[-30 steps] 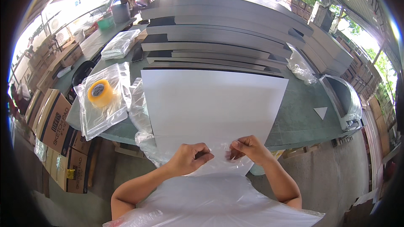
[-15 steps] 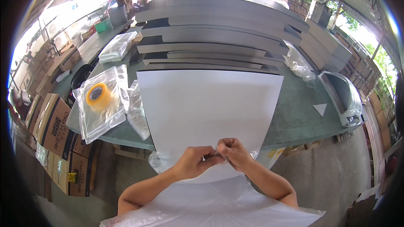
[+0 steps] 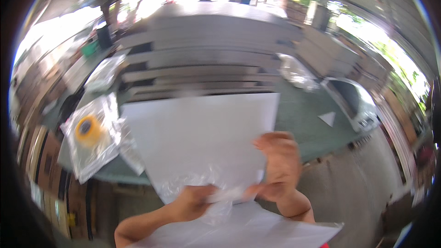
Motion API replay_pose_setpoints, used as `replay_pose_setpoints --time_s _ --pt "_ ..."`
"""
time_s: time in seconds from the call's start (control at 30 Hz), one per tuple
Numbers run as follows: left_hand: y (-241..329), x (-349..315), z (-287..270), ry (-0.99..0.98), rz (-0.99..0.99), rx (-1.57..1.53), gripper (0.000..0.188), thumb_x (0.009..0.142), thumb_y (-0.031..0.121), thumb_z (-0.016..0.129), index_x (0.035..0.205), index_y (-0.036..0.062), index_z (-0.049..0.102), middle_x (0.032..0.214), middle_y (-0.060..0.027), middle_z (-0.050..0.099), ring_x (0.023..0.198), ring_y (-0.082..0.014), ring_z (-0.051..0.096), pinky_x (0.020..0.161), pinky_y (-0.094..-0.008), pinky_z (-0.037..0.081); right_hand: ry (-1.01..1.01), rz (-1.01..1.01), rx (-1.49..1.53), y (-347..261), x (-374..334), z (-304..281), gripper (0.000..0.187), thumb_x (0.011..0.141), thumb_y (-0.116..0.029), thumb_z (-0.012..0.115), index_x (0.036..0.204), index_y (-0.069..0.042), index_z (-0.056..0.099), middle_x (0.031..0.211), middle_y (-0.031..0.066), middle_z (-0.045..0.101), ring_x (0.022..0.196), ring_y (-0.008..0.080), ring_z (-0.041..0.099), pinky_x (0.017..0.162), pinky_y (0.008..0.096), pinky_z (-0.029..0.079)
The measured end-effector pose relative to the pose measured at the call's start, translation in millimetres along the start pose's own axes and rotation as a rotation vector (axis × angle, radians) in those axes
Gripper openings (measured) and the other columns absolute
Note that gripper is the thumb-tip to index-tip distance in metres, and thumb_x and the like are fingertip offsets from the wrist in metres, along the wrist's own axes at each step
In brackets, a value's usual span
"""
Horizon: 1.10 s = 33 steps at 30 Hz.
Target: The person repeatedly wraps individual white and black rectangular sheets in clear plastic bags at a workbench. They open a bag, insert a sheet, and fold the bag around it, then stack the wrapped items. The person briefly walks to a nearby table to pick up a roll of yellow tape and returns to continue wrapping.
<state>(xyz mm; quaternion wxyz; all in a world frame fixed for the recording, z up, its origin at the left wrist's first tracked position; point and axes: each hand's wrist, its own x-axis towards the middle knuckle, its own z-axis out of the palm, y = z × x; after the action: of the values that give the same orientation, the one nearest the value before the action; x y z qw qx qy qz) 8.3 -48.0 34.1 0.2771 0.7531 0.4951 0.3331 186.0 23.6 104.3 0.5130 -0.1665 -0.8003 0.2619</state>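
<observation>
A large white sheet lies on the green table, its near end reaching toward me. My left hand is closed on crumpled clear plastic film at the sheet's near edge. Over the sheet's right edge, my right hand is blurred by motion, with thumb and fingers spread and nothing seen between them. More clear film spreads across my lap, below both hands.
Stacked grey boards rise behind the sheet. On the left, a yellow tape roll rests on clear plastic bags. A film-wrapped bundle and a white triangular scrap lie on the green table to the right.
My hands, which were together over the film, have parted. The right one has opened and moved right and up; the left keeps hold of the film, lower down. The whole view has shifted.
</observation>
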Motion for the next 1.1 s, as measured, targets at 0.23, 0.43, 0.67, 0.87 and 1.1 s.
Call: replay_pose_setpoints --time_s 0.23,0.43,0.67,0.87,1.1 --pt "-27.1 7.1 1.5 0.450 0.026 -0.479 0.024 0.076 0.023 0.047 0.085 0.0001 0.050 0.074 -0.0051 0.052 0.067 -0.0092 0.049 0.059 -0.0232 0.041 -0.229 1.068 0.859 39.8 -27.0 19.2 0.021 0.082 -0.015 0.051 0.100 -0.003 0.051 0.093 0.0095 0.055 0.082 0.0216 0.054 0.071 0.0299 0.042" --pt "-72.4 -27.2 -39.5 -0.288 -0.063 -0.889 0.032 0.081 0.031 0.051 0.094 0.0016 0.052 0.084 -0.0146 0.056 0.074 -0.0236 0.058 0.065 -0.0389 0.049 -1.355 0.228 0.676 34.6 -45.1 25.2 0.030 0.087 -0.026 0.044 0.078 0.000 0.057 0.077 0.0105 0.056 0.074 0.0219 0.054 0.061 0.0324 0.044" --pt "-101.0 -30.7 -59.5 -0.531 -0.640 -0.945 0.031 0.084 0.028 0.049 0.101 0.0022 0.048 0.094 -0.0122 0.053 0.084 -0.0255 0.055 0.074 -0.0411 0.045 -1.404 0.490 0.853 62.7 -59.9 -10.8 0.031 0.084 -0.025 0.051 0.080 0.005 0.057 0.082 0.0161 0.059 0.077 0.0276 0.058 0.073 0.0359 0.044" --pt "-102.8 -42.5 -68.5 -0.476 -0.514 -0.702 0.032 0.086 0.024 0.043 0.111 0.0043 0.042 0.107 -0.0101 0.047 0.095 -0.0233 0.050 0.086 -0.0425 0.039 -1.198 0.305 -0.133 40.2 -42.1 -65.7 0.026 0.077 -0.022 0.054 0.085 0.002 0.053 0.086 0.0153 0.053 0.080 0.0286 0.050 0.075 0.0381 0.040" --pt "-41.4 -30.3 -92.0 -0.227 -0.005 0.624 0.026 0.089 0.014 0.035 0.110 0.0029 0.044 0.107 -0.0092 0.049 0.097 -0.0183 0.049 0.088 -0.0352 0.038 -1.286 0.526 -1.009 57.9 -30.2 -97.7 0.025 0.073 -0.023 0.052 0.088 -0.006 0.061 0.102 0.0138 0.056 0.093 0.0230 0.054 0.082 0.0404 0.042"
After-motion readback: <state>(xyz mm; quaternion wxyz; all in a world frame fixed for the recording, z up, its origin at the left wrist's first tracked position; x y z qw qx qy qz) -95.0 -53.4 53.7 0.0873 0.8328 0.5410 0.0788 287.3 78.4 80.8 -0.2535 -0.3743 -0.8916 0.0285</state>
